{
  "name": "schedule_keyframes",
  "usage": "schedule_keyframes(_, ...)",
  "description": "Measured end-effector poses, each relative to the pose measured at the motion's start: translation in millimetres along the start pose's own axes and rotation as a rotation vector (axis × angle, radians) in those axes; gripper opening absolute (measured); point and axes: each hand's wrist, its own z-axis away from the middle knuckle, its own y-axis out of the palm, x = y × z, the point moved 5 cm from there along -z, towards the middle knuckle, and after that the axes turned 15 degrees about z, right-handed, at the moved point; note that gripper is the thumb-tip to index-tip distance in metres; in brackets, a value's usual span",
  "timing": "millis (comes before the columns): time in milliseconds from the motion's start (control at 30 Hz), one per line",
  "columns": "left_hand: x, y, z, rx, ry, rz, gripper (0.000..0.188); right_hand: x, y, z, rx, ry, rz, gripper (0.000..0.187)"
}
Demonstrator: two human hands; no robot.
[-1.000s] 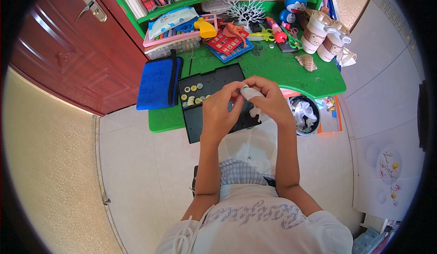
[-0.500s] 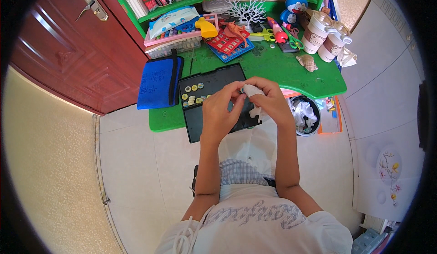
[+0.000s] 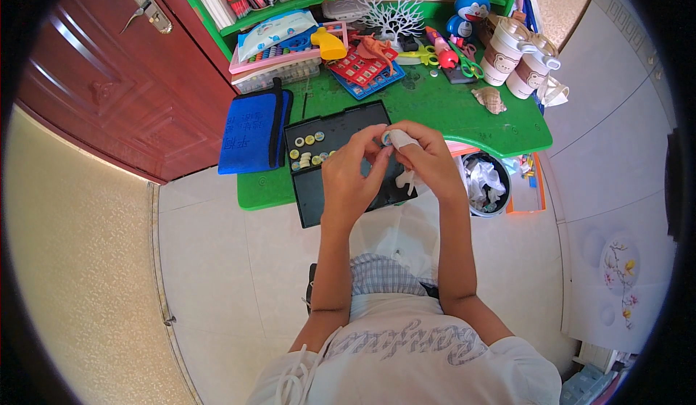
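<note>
Both hands meet over a black hinged case [image 3: 310, 198] lying open at the desk's front edge. My left hand [image 3: 349, 173] pinches a small round game piece [image 3: 386, 138] with a pale rim and a bluish face. Around a white tissue [image 3: 403, 141] are the fingers of my right hand [image 3: 433, 160], pressing it against that piece; the tissue's loose end hangs below the hand. Several similar round pieces [image 3: 309, 140] lie in the case's far half, left of my hands. My hands hide part of the case.
The green desk [image 3: 435, 104] holds a blue pouch [image 3: 250, 133], a seashell [image 3: 489, 100], two cups [image 3: 504, 53], and red and blue boards [image 3: 366, 71]. A bin with crumpled tissue [image 3: 484, 180] stands below, right of the case. A wooden door [image 3: 109, 64] is at left.
The round piece has turned so more of its face shows between my fingers. The tissue has shifted slightly with my right hand; the case has stayed put.
</note>
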Motion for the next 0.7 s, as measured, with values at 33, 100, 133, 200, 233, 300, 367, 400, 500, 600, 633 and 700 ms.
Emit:
schedule_keyframes(33,0.9,-0.6,0.1,-0.027,-0.025,0.01,0.028,0.5,-0.1,0.3,-0.008,0.003,-0.024,0.015)
schedule_keyframes(100,1.8,-1.0,0.0,-0.025,-0.028,-0.001,0.027,-1.4,0.1,0.2,-0.011,0.012,-0.038,0.015)
schedule_keyframes(133,2.5,-1.0,0.0,-0.023,-0.03,-0.012,0.027,-2.8,0.1,0.1,-0.013,0.022,-0.051,0.015)
schedule_keyframes(200,2.5,-1.7,0.0,-0.028,-0.024,-0.018,0.026,-3.3,1.3,-0.4,-0.02,0.025,-0.044,0.015)
schedule_keyframes(233,2.2,-2.1,0.0,-0.032,-0.017,-0.022,0.026,-3.4,1.4,-0.5,-0.027,0.029,-0.037,0.015)
schedule_keyframes(300,1.4,-2.7,0.0,-0.045,0.001,-0.029,0.026,-2.5,0.9,-0.4,-0.031,0.03,-0.031,0.015)
schedule_keyframes(367,1.6,-3.3,-0.2,-0.058,0.02,-0.037,0.026,-2.3,0.7,-0.1,-0.035,0.03,-0.026,0.015)
schedule_keyframes(400,2.0,-3.7,-0.7,-0.068,0.049,-0.041,0.025,-2.6,0.5,0.1,-0.041,0.029,-0.037,0.016)
schedule_keyframes(500,1.2,-4.1,-1.1,-0.075,0.074,-0.05,0.025,-3.0,-0.2,0.9,-0.051,0.03,-0.05,0.017)
schedule_keyframes(600,0.9,-3.6,-0.2,-0.058,0.043,-0.052,0.025,-3.2,-1.1,1.1,-0.063,0.036,-0.036,0.019)
schedule_keyframes(633,1.9,-2.9,0.1,-0.045,0.016,-0.049,0.026,-3.5,-1.8,1.2,-0.071,0.041,-0.021,0.019)
schedule_keyframes(700,2.5,-2.9,0.5,-0.043,0.024,-0.043,0.026,-4.5,-2.2,0.9,-0.065,0.035,-0.009,0.019)
